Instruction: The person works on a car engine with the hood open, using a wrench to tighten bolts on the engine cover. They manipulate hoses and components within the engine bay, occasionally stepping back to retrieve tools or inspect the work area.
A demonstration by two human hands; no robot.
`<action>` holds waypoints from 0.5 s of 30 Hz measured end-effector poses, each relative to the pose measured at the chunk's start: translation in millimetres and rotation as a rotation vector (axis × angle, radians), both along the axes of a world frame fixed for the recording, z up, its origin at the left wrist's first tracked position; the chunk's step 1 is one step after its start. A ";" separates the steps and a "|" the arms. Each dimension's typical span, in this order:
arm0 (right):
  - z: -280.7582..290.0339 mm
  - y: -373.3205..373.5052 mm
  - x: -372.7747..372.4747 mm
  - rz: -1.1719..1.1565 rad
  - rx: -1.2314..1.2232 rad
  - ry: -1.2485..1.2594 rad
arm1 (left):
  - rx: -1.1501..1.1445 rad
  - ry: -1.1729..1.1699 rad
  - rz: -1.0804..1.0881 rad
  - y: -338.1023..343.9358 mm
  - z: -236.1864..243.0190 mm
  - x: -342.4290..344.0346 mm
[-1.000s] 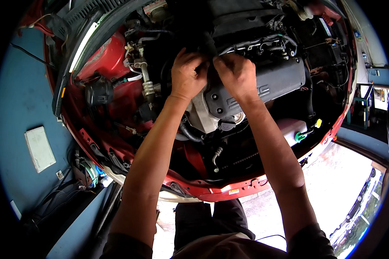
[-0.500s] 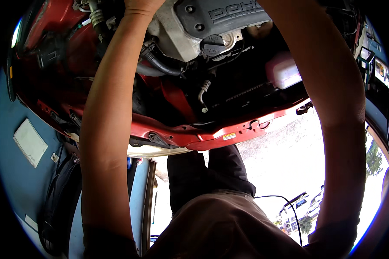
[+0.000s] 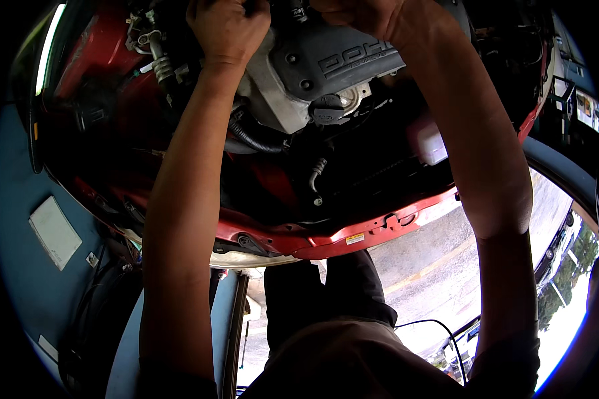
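Note:
I lean over the open engine bay of a red car. My left hand (image 3: 227, 30) is closed in a fist at the top edge, just left of the grey valve cover (image 3: 339, 60). My right hand (image 3: 363, 14) is also curled, at the cover's far end, and is partly cut off by the frame. Both grip a dark part behind the cover that the top edge hides. A black oil filler cap (image 3: 327, 110) sits below the cover, between my forearms.
The red front panel (image 3: 326, 243) with a yellow sticker (image 3: 355, 238) runs across the middle. A white reservoir (image 3: 429, 143) stands at the right, black hoses (image 3: 249, 139) under the engine, a ribbed metal line (image 3: 158, 60) at the left. A white pad (image 3: 54, 231) lies on the blue surface.
The view tipped down and back up; both hands stay at the same spot behind the valve cover, now at the top edge of the picture.

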State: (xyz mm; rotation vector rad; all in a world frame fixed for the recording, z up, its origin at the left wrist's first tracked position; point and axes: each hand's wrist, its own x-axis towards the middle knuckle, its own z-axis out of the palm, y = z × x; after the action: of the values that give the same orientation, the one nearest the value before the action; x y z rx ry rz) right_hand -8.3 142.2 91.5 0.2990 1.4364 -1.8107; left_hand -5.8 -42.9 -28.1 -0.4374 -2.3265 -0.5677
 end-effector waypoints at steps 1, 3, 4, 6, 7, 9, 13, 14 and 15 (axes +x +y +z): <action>3.5 1.9 -4.5 0.045 0.059 0.075 | -0.018 -0.045 -0.020 -6.5 -17.7 -8.2; 17.8 8.4 -12.6 0.018 0.228 0.056 | 0.237 -0.086 -0.114 -2.0 -18.5 -14.2; 19.6 16.6 -15.9 0.000 0.238 0.060 | 0.242 -0.128 -0.081 11.3 -12.8 -9.3; 3.4 9.7 -31.6 0.070 0.252 0.010 | 0.271 -0.234 -0.041 4.2 -10.3 -0.3; -0.2 3.1 -42.8 0.122 0.295 -0.039 | 0.252 -0.224 -0.028 3.3 -8.1 -1.1; 14.1 -22.7 -39.0 0.223 0.423 0.044 | 0.206 -0.220 -0.001 -0.1 -8.1 -0.1; -30.1 -24.7 -52.7 0.334 0.417 0.127 | 0.129 -0.095 -0.018 12.5 -4.3 -6.4; -29.1 -20.1 -50.3 0.333 0.435 0.136 | 0.119 -0.134 0.004 11.2 -6.9 -5.9; -28.2 -17.2 -46.8 0.332 0.453 0.145 | 0.081 -0.122 0.021 8.4 -9.5 -2.9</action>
State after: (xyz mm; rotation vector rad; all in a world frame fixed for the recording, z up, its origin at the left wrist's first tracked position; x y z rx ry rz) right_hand -55.0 125.0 63.3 0.1435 1.8716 -1.2526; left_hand -8.7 -34.5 -37.6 -0.3482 -2.4104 -0.6929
